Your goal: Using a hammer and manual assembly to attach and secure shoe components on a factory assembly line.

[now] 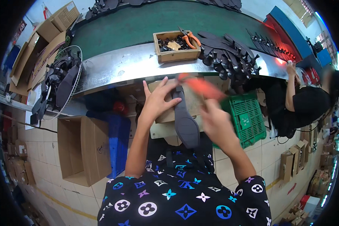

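Observation:
A dark grey shoe sole (pixel 186 128) lies lengthwise in front of me, its narrow heel end on a pale block (pixel 165 117) and its broad toe end toward my lap. My left hand (pixel 159 101) steadies the heel end, with the thumb against it and the other fingers spread beside it. In my right hand (pixel 217 122) is a hammer (pixel 201 87), its orange-red part smeared by motion. The hammer is just above and right of the heel end; whether it touches the sole I cannot tell.
Beyond the metal bench edge (pixel 120 69) sit a wooden box (pixel 179 57) with orange-handled pliers (pixel 192 39) and piled heeled soles (pixel 229 56). A wire basket (pixel 79 75) stands left, a green crate (pixel 248 116) right. Another person (pixel 309 98) works at far right.

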`<state>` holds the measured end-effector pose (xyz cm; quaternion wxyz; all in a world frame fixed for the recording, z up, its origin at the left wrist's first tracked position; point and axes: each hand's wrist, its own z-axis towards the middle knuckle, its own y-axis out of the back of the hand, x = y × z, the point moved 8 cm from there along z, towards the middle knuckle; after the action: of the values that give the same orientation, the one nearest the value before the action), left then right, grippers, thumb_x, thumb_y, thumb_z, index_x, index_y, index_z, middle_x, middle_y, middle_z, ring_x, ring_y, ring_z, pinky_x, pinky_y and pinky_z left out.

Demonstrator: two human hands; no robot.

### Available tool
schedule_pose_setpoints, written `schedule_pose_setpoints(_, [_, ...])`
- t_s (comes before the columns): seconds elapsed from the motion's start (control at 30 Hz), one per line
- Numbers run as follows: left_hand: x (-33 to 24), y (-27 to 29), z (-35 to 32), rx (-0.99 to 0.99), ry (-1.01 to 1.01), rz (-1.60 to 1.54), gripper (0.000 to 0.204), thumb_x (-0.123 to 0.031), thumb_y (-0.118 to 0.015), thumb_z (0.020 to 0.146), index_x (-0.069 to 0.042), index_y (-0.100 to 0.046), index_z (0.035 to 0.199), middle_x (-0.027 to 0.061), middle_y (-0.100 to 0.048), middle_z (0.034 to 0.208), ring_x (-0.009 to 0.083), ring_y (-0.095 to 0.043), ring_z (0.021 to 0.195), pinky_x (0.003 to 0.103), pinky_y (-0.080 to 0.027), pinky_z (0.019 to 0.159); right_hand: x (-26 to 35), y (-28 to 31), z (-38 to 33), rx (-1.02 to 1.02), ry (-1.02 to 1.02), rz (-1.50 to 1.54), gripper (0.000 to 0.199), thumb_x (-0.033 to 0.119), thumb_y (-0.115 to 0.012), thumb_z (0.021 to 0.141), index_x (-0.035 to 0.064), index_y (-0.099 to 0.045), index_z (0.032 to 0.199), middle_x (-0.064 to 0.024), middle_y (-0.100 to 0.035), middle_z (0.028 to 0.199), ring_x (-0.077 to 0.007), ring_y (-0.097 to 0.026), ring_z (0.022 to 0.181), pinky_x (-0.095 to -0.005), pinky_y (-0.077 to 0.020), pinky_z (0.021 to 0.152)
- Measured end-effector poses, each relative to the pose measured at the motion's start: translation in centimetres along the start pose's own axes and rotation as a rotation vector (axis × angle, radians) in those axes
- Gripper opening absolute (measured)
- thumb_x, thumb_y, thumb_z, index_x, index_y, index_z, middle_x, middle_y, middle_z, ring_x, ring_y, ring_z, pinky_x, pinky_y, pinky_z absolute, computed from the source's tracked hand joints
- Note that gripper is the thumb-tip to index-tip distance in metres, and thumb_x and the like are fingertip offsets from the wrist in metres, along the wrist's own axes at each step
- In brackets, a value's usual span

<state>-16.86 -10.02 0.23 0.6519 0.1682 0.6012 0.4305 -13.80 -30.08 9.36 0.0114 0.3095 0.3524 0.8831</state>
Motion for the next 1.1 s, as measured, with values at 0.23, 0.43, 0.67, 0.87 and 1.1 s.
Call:
schedule_pose_setpoints(0.23, [-3.5,3.2,-1.8,-0.096,-0.299,-0.135,0.018,-0.021,-0.071,0.087,-0.006,-0.073,0.097,0.0099,-0.072,0.106,0.0279,-0.069,0.093,0.044,-0.044,0.097,1.7,4.0,2.5,-0.082,-0.145,0.155,0.015,0.014,-0.057,0.100,-0.0004,-0.060,0.104,-0.0049,-0.059,0.067,-0.0131,-0.053,0.056,-0.0305,-0.0422,0.052])
schedule_pose_setpoints(0.43, [-9.8,4.4,-7.1,0.350,-0.004,-0.767,0.018,-0.014,-0.068,0.089,0.004,-0.068,0.093,0.0075,-0.061,0.079,0.0155,-0.061,0.075,0.027,-0.045,0.068,-2.7,-2.5,1.4,0.284,0.014,-0.219,0.029,0.008,-0.067,0.088,0.0027,-0.064,0.116,-0.0164,-0.068,0.101,-0.0310,-0.067,0.078,-0.0371,-0.0533,0.068])
schedule_pose_setpoints(0.67, [-11.1,3.4,-8.9,0.457,0.242,-1.072,0.026,-0.020,-0.055,0.097,0.002,-0.068,0.095,0.0032,-0.055,0.082,0.0120,-0.054,0.079,0.024,-0.041,0.073,-0.2,-3.8,1.8,0.411,-0.101,0.633,0.045,0.037,-0.064,0.094,-0.0006,-0.061,0.118,-0.0135,-0.068,0.107,-0.0263,-0.066,0.106,-0.0355,-0.0523,0.090])
schedule_pose_setpoints(0.87, [-12.4,1.0,-10.9,0.589,0.544,-1.490,0.028,-0.021,-0.048,0.101,0.002,-0.063,0.103,0.0081,-0.064,0.101,0.0136,-0.059,0.097,0.028,-0.046,0.088,2.0,-5.8,-2.3,0.466,-0.491,1.340,0.057,0.056,-0.054,0.096,-0.0005,-0.060,0.097,-0.0173,-0.064,0.098,-0.0339,-0.062,0.108,-0.0474,-0.0486,0.095])
schedule_pose_setpoints(1.1, [-13.0,-0.5,-11.2,0.612,0.571,-1.625,0.030,-0.022,-0.045,0.104,0.003,-0.060,0.103,0.0103,-0.063,0.100,0.0166,-0.060,0.098,0.031,-0.046,0.090,2.9,-6.2,-2.4,0.344,-0.470,1.608,0.056,0.057,-0.052,0.096,0.0021,-0.059,0.089,-0.0106,-0.060,0.086,-0.0287,-0.059,0.093,-0.0470,-0.0459,0.094])
